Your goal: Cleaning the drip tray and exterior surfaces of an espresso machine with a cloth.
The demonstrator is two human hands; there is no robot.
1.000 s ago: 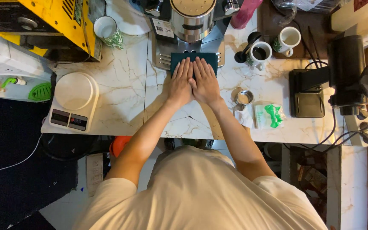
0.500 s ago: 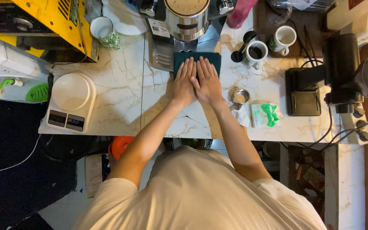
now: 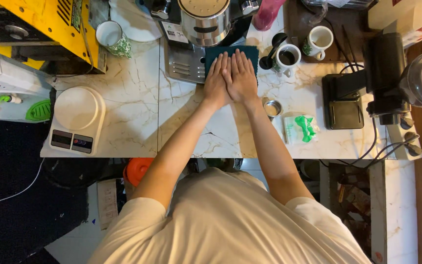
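My left hand and my right hand lie flat side by side, palms down, fingers straight and together, on a dark teal cloth. The cloth rests at the far side of the marble counter, in front of a steel espresso machine. Neither hand grips anything. Most of the cloth is hidden under my hands.
A white kitchen scale sits at the left. White cups stand to the right, one with dark liquid. A small metal cup, a green-printed packet, a black grinder and a yellow machine are nearby.
Both hands stay flat on the cloth; the view has shifted slightly, with no clear hand movement.
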